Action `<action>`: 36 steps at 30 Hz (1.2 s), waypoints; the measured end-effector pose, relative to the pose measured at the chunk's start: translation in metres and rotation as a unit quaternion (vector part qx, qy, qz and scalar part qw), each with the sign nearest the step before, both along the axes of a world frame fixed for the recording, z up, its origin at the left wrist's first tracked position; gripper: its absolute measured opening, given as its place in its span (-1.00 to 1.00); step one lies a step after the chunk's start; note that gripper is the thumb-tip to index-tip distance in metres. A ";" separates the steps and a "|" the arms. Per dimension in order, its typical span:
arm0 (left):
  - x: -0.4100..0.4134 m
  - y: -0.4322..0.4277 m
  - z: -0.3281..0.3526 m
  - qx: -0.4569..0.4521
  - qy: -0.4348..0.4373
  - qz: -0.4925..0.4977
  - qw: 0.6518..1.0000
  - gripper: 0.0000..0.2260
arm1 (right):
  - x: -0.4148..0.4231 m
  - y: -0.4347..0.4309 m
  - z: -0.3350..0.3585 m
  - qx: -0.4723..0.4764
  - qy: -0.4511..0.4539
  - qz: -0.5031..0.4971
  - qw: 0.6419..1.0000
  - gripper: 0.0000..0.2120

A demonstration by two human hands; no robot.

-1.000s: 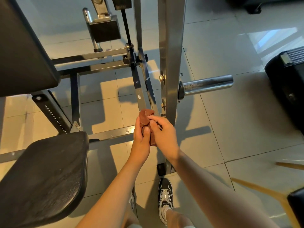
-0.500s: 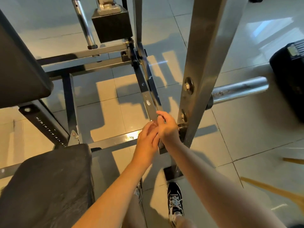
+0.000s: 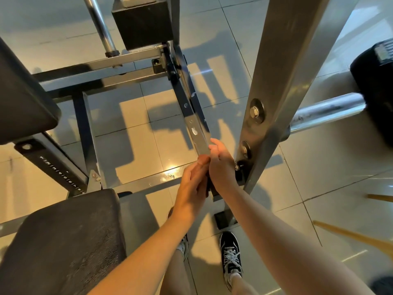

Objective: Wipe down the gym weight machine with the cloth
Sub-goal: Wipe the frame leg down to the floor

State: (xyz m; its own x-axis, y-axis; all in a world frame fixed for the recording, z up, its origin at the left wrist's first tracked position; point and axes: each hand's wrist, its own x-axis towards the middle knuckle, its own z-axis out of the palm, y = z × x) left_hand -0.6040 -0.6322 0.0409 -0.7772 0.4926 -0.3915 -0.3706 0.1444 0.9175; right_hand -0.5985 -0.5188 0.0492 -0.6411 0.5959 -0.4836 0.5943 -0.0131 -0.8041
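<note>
two hands [image 3: 192, 189], two shoes [image 3: 230, 255], two pads [image 3: 63, 239]

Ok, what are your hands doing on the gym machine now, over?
Left hand and right hand pressed together round the slanted flat bar. Cloth hidden between them. Nothing blocking the bar above.

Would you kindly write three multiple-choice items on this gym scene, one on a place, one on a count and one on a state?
1. Where are both hands?
A. On the seat pad
B. On the slanted flat bar beside the upright post
C. On the chrome peg

2. How many bolts show on the post above the hands?
A. Two
B. Five
C. None

3. What is the state of the cloth?
A. Spread on the floor
B. Draped over the seat
C. Not visible

Answers:
1 B: the left hand and right hand close around the flat bar beside the post.
2 A: two bolts.
3 C: none shows between the hands.
</note>
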 end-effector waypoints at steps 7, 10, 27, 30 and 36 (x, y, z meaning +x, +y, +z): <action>-0.035 0.026 -0.014 -0.055 -0.036 0.082 0.994 -0.70 | -0.007 -0.003 -0.013 0.045 0.000 0.025 0.999 -0.66; -0.053 0.029 -0.017 -0.118 0.023 0.031 0.992 -0.67 | -0.009 -0.004 -0.018 0.073 0.001 0.040 0.997 -0.67; -0.101 0.026 -0.033 -0.069 0.074 -0.002 0.995 -0.78 | -0.052 0.002 -0.026 0.109 -0.006 0.038 0.993 -0.75; -0.078 0.015 -0.044 -0.103 0.173 -0.051 0.978 -0.71 | -0.049 0.004 -0.025 0.083 -0.008 0.001 0.997 -0.77; -0.103 0.017 -0.044 -0.139 0.207 -0.093 0.964 -0.72 | -0.052 0.007 -0.028 0.085 -0.009 0.027 0.996 -0.72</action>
State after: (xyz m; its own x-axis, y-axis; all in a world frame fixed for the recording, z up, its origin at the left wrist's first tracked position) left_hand -0.7068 -0.6151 -0.0032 -0.8039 0.5588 -0.2035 0.0749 0.4346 0.8975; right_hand -0.6507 -0.5122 0.0211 -0.6666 0.6351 -0.3903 0.6051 0.1553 -0.7808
